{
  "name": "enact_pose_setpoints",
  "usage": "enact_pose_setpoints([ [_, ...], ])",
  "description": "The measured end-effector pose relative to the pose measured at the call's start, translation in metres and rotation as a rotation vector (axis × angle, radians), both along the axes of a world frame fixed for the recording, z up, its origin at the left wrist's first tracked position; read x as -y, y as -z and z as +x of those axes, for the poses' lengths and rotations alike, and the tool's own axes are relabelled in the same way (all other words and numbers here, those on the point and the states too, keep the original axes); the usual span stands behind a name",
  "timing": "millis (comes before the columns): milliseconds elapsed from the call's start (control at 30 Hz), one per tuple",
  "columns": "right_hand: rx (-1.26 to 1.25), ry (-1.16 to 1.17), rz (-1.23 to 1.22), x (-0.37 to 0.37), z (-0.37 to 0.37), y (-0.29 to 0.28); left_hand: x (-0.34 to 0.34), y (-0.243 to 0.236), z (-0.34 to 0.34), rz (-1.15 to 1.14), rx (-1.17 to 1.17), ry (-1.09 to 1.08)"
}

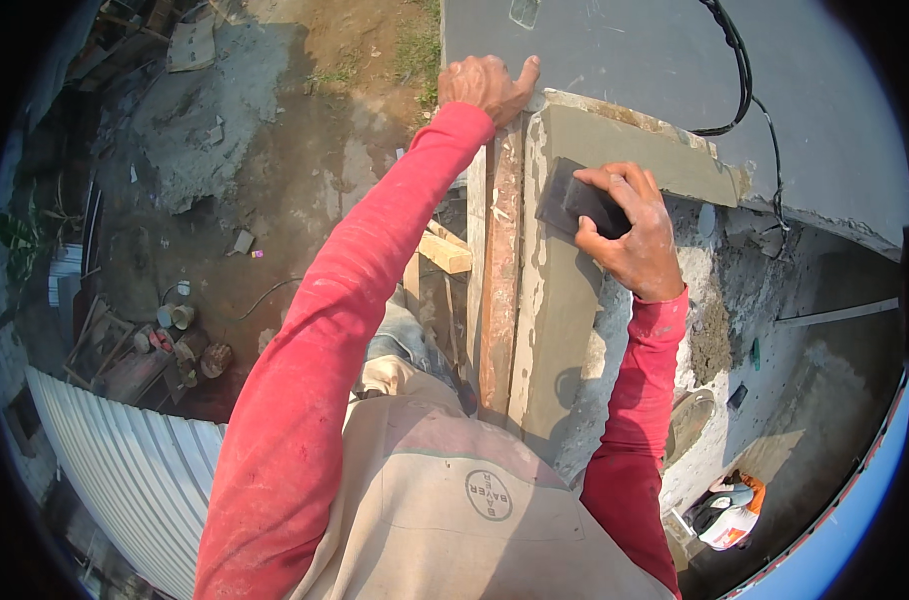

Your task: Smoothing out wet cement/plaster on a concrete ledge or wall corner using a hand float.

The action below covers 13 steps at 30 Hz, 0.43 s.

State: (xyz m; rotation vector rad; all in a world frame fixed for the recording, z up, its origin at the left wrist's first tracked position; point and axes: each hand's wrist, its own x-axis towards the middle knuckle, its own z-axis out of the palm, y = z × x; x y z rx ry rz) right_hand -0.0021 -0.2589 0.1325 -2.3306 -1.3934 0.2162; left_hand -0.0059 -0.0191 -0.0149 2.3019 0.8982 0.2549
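My right hand (630, 230) grips a dark rectangular block (565, 192), perhaps a float or sponge; which of these I cannot tell. Its flat face lies against the smooth grey mortar band (567, 300) on the wall, close to the corner. My left hand (487, 88) rests at the far end of the wooden boards, fingers curled and thumb out to the right; what lies under the fingers is hidden. A reddish-brown board (501, 270) runs along the band's left edge. Another mortar strip (645, 152) turns off to the right from the corner.
A smooth grey surface (615, 60) spreads beyond the corner, with black cables (743, 75) hanging over it. A cut timber (445, 252) sticks out left of the boards. Corrugated sheeting (135, 470) lies lower left. Far below right is an orange-and-white bag-like object (732, 515).
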Motion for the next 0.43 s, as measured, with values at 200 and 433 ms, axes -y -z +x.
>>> enact_pose_setpoints([
  [200,-0.027,0.056,0.152,-0.015,0.029,-0.009,-0.002,-0.005,0.005,0.004,-0.04,-0.009],
  [433,0.017,0.015,0.121,-0.071,0.048,0.027,-0.004,-0.005,-0.001,-0.029,-0.015,0.013],
])
